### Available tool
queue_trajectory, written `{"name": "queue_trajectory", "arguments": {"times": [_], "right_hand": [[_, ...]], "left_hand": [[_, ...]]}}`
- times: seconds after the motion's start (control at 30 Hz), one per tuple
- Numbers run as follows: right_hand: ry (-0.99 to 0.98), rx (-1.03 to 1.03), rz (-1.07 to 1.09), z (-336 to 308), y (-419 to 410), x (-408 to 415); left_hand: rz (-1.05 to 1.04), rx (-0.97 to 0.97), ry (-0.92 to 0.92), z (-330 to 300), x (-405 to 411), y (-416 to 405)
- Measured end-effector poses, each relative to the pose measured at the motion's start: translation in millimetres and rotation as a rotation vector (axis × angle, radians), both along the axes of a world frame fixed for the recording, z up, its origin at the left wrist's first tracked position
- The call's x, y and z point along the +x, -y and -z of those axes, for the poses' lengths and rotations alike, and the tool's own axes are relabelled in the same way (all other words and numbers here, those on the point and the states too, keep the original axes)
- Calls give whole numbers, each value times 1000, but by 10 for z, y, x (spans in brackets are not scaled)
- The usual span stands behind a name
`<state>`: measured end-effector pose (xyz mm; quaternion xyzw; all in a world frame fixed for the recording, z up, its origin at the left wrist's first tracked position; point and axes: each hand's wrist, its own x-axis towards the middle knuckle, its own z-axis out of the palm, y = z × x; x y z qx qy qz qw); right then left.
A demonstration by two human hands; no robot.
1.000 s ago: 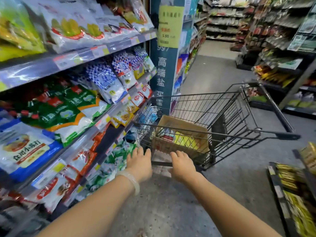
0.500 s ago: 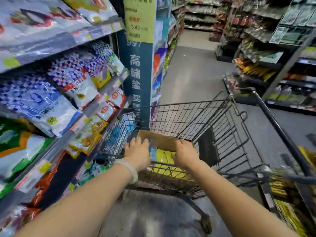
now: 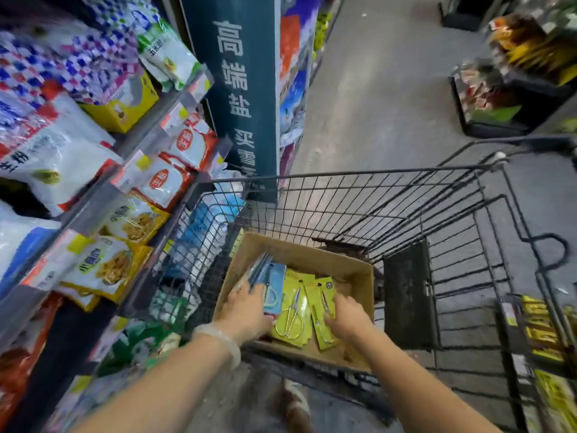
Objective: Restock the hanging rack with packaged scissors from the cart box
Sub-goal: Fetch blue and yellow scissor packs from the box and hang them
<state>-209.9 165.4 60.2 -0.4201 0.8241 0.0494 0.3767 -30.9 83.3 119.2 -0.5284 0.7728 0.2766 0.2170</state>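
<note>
Scissors in yellow-green card packs (image 3: 292, 310) lie flat in brown cardboard box (image 3: 359, 270) inside wire cart (image 3: 406, 195), long axis pointing away. Right hand (image 3: 346, 317) fingers on right pack, nearest; left hand (image 3: 249, 307) on blue packs (image 3: 274, 285). Grip closure: cannot tell.

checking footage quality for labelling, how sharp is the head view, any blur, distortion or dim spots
Head view: the shelf bags at left smear with motion blur; the yellow scissors packs in the cardboard box read fairly sharp, as do both hands, left and right; wide-angle bending curves the cart wires and edges; the lower right corner is dim.
</note>
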Motion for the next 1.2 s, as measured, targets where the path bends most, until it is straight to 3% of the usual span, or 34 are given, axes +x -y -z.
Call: {"name": "queue_trajectory", "arguments": {"times": [0.33,0.73,0.9,1.0,1.2], "right_hand": [[164,263,124,1320,335,-374],[145,205,439,2158,505,-592],[241,145,446,2076,533,-669],[457,-11,577,1777,546,-742],[955,-168,806,1196,806,-619]], "left_hand": [[38,243,94,1262,-584,319],[32,282,35,1824,-795,287],[-99,356,-41,1770,-791,303],[-187,409,-102,1640,-838,351],[-830,491,-451,1503,-880,499]]}}
